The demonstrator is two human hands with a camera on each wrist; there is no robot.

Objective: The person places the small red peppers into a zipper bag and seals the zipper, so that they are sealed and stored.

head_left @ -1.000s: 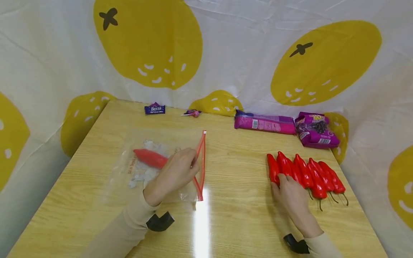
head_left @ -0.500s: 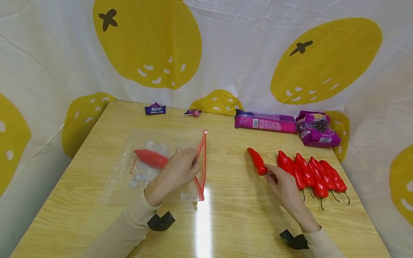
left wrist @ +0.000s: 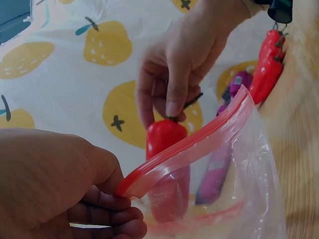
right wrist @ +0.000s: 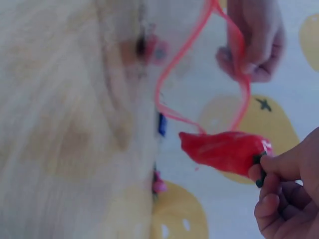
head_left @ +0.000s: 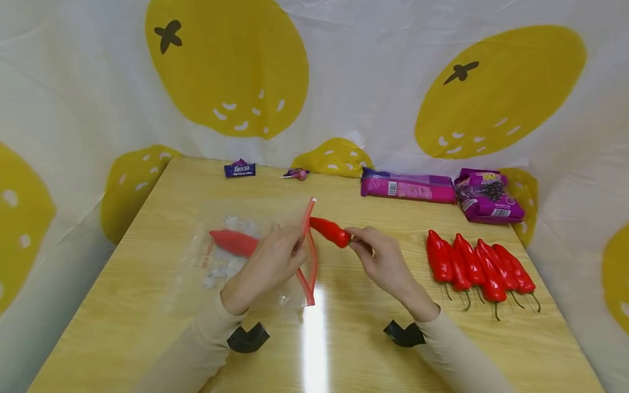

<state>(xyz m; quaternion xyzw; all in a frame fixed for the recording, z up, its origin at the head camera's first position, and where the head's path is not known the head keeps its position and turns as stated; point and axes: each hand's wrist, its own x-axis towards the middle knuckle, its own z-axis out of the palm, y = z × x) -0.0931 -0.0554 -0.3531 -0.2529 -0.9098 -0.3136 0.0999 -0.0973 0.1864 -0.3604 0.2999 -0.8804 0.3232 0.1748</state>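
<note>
A clear zip bag (head_left: 282, 297) with a red zip edge lies on the table, its mouth spread apart toward the right. My left hand (head_left: 270, 256) pinches the red edge (left wrist: 169, 144) between thumb and fingers. Inside the bag, a red pepper (head_left: 231, 242) lies over whitish pieces (head_left: 216, 270), partly hidden by that hand. With thumb and fingertips, my right hand (head_left: 388, 265) grips another red pepper (right wrist: 224, 149) by its green stem end. This pepper's tip points left, right at the bag's mouth.
Several red peppers (head_left: 472, 267) lie in a slanted row at the right. Along the back are a blue wrapper (head_left: 240, 170), a lollipop (head_left: 297, 174), a long purple pack (head_left: 408, 187) and a bulkier purple pack (head_left: 490, 196). A patterned cloth (head_left: 354, 82) hangs behind the table.
My right hand has picked the leftmost pepper from the row and carried it left to the bag's mouth. My left hand has stayed at the bag's edge.
</note>
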